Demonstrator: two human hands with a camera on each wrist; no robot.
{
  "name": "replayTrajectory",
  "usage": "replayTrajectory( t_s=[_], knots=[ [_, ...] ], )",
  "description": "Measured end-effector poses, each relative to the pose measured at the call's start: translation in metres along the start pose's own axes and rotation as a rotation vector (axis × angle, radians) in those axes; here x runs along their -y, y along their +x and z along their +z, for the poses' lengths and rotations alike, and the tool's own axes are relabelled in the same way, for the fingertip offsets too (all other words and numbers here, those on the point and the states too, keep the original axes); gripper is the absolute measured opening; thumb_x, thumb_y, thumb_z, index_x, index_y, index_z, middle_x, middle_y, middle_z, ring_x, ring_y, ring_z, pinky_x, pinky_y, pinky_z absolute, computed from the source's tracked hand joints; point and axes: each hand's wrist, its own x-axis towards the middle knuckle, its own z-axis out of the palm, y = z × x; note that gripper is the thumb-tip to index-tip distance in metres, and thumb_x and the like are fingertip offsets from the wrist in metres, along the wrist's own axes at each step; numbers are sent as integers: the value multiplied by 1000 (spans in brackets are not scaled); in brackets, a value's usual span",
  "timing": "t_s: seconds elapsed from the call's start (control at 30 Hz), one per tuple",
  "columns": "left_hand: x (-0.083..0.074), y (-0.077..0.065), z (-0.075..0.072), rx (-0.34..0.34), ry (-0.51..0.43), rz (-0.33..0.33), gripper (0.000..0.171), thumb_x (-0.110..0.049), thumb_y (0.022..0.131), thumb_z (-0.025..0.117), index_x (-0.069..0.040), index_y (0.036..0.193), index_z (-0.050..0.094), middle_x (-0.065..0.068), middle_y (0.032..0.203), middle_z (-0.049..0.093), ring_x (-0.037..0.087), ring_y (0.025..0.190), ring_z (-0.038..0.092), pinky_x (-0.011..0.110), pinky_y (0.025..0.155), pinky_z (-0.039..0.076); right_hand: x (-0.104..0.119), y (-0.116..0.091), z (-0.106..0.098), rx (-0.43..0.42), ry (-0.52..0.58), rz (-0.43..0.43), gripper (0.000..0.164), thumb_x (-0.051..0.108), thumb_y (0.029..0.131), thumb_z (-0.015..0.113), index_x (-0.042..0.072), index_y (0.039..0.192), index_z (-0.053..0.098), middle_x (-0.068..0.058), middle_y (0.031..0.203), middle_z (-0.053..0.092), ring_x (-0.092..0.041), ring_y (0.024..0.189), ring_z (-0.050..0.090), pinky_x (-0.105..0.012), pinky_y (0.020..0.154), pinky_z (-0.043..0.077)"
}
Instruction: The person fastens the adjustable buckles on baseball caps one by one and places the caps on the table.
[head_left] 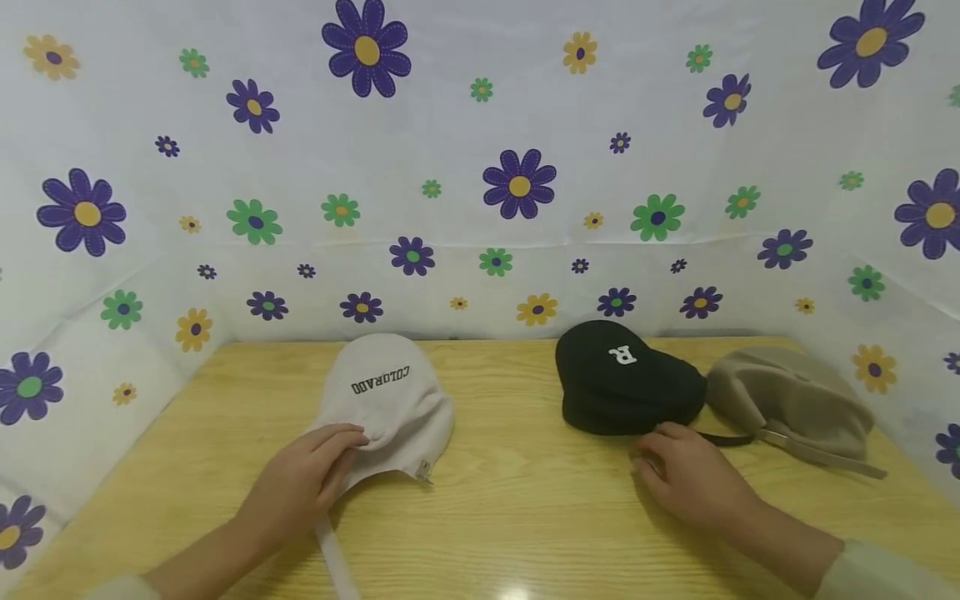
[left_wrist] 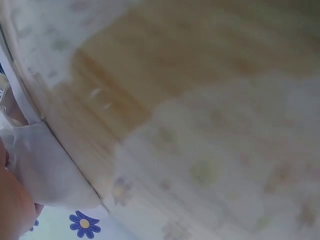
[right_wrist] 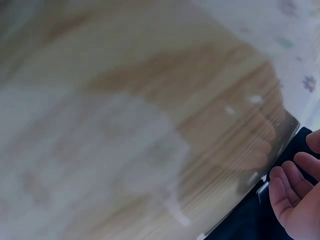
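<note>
On the left of the table, a white cap (head_left: 390,358) bears dark COLORADO lettering, upside down from here. My left hand (head_left: 307,467) grips its near left edge, fingers on top of the fabric; the thumb is mostly hidden. A pale strap (head_left: 337,558) trails from it toward me. In the left wrist view the cap (left_wrist: 45,170) and part of that hand (left_wrist: 15,205) show at the edge. My right hand (head_left: 693,471) is at the near edge of a black cap (head_left: 615,392) with a white R. Its fingers are loosely bent with nothing held in the right wrist view.
A khaki cap (head_left: 795,400) lies right of the black one, touching it, its strap (head_left: 825,457) pointing right. The wooden table (head_left: 502,467) is bordered behind and at the sides by a white flower-patterned cloth (head_left: 442,150).
</note>
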Motion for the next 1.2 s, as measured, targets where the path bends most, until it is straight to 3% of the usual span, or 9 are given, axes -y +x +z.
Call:
replayTrajectory(
  t_s=[0.47,0.9,1.2],
  knots=[
    [-14,15,14,7,-53,48,22,-3,84,71,-10,105,71,3,109,72,20,103,70,37,88,57,20,6,7,-1,-35,-103,5,18,88,73,16,93,74,7,89,64,-9,81,60,-37,81,55],
    [-30,29,28,48,-93,77,20,-4,86,71,-11,105,71,3,111,72,20,105,69,36,89,56,34,10,12,-27,-38,-171,6,17,87,73,14,92,73,5,91,63,-12,85,60,-33,79,55],
    [-46,42,36,61,-144,116,18,-3,87,70,-10,104,70,4,110,72,20,105,69,34,91,56,44,14,13,16,-42,-185,5,19,89,71,15,91,72,7,90,61,-12,85,58,-35,79,53]
  ],
)
